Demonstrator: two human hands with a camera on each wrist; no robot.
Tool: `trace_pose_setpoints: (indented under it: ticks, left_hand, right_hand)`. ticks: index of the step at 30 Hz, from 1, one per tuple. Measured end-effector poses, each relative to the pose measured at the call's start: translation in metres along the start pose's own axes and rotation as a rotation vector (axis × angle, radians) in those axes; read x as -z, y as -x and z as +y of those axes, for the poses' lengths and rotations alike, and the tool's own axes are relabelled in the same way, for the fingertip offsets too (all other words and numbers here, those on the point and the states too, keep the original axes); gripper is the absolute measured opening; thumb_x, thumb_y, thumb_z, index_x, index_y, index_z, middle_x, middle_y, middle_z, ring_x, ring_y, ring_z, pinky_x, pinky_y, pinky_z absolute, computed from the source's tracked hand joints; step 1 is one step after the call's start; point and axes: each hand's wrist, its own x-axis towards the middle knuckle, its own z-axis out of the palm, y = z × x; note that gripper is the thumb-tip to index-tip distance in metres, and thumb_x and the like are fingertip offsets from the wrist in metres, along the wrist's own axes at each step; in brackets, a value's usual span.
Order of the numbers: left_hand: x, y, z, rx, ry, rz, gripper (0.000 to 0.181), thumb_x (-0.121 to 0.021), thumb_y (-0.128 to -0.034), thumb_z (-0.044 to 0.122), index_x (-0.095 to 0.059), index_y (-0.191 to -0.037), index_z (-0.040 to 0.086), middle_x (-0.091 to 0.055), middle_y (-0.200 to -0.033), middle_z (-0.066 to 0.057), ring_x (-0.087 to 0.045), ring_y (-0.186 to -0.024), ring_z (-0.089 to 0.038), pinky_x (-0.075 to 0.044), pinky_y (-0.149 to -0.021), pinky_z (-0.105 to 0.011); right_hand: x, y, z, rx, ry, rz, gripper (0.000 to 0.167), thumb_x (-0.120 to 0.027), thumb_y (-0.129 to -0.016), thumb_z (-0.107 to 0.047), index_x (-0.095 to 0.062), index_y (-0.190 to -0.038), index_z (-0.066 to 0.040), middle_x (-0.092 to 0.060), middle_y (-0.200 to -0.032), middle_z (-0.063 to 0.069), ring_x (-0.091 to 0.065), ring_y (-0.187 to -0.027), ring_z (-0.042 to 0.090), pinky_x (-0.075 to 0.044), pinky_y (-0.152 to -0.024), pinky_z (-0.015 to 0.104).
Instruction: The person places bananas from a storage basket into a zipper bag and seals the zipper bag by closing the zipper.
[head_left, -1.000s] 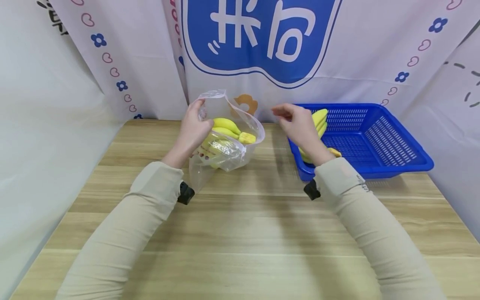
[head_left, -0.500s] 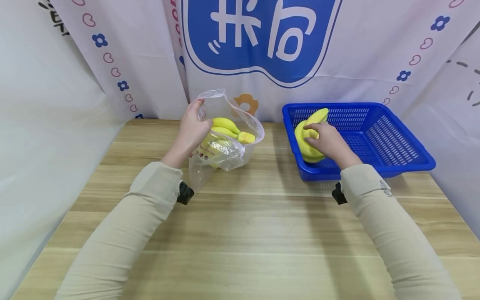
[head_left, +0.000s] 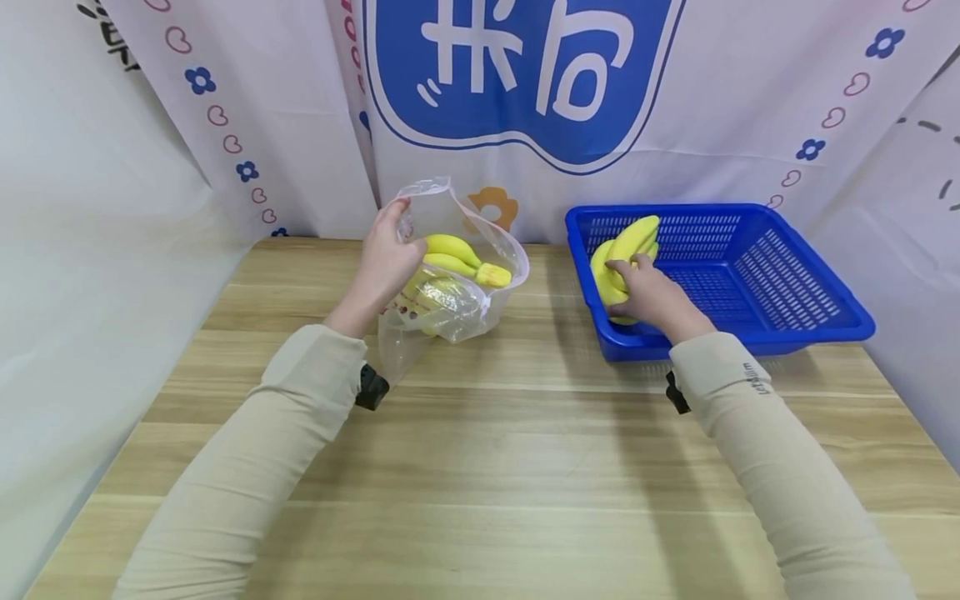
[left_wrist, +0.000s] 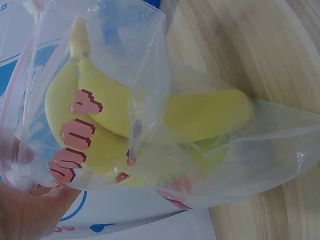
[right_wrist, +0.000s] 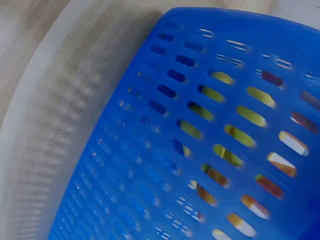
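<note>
My left hand (head_left: 386,258) pinches the upper rim of a clear zip bag (head_left: 480,312), whose mouth gapes toward the right. Yellow bananas (head_left: 452,248) joined at a stem lie inside it. In the left wrist view they show through the printed plastic, and my thumb (left_wrist: 30,210) is at the bag's edge. Over at the blue basket (head_left: 817,335), my right hand (head_left: 660,296) grips a second bunch of bananas (head_left: 636,235) at the basket's left end, fingers above and thumb below. The right wrist view shows mostly the slotted basket wall (right_wrist: 115,175), which hides that hand.
Both bag and basket stand on a wooden table (head_left: 480,500), toward its back edge. Behind them hangs a white printed cloth (head_left: 697,108). The basket's raised rim surrounds the second bunch. White sheeting (head_left: 97,250) borders the table's left side.
My right hand has gone from the gap beside the bag rightward into the basket and closed on the bananas there. The left hand and bag have stayed put.
</note>
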Motion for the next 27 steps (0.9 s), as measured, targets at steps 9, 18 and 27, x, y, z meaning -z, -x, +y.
trace_pose_setpoints:
  ticks: [9, 18, 27]
  left_hand:
    - [0.0, 0.001, 0.0, -0.004, 0.002, 0.001, 0.073, -0.05, -0.083, 0.004, -0.025, -0.151, 0.01, -0.023, -0.159, -0.009, -0.029, -0.143, -0.034, -0.039, -0.11, -0.05]
    - [0.001, 0.001, 0.0, -0.002, -0.015, 0.004, 0.072, -0.05, -0.0829, 0.004, -0.025, -0.151, 0.009, -0.024, -0.158, -0.01, -0.029, -0.143, -0.034, -0.03, -0.115, -0.053]
    - [0.002, 0.001, 0.0, 0.008, -0.015, -0.002, 0.073, -0.05, -0.0834, 0.003, -0.024, -0.151, 0.01, -0.024, -0.159, -0.01, -0.032, -0.141, -0.033, -0.047, -0.095, -0.042]
  right_hand:
    - [-0.009, 0.0, 0.001, -0.02, 0.023, -0.004, 0.085, -0.069, -0.081, -0.02, -0.017, -0.147, -0.009, -0.021, -0.144, 0.037, -0.053, -0.107, 0.05, -0.05, -0.08, 0.06]
    - [-0.012, -0.003, 0.003, -0.009, 0.079, 0.023, 0.081, -0.067, -0.083, -0.016, -0.017, -0.146, -0.01, -0.025, -0.142, 0.037, -0.057, -0.096, 0.049, -0.051, -0.076, 0.059]
    - [-0.008, -0.001, 0.008, -0.036, 0.033, 0.077, 0.077, -0.065, -0.086, -0.026, -0.022, -0.147, -0.011, -0.036, -0.139, 0.032, -0.055, -0.104, 0.051, -0.048, -0.081, 0.061]
